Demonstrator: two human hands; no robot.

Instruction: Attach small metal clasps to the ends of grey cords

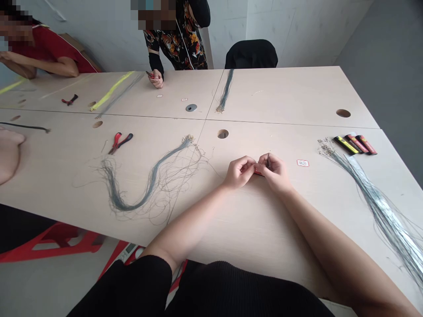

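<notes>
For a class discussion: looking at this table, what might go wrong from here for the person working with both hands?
The small red piece between the left hand and right hand is mostly hidden and might slip away. Loose strands of the grey wire bundle spread towards the left hand and could snag. The other wire bundle trails towards the edge of the table and might slide off.
</notes>
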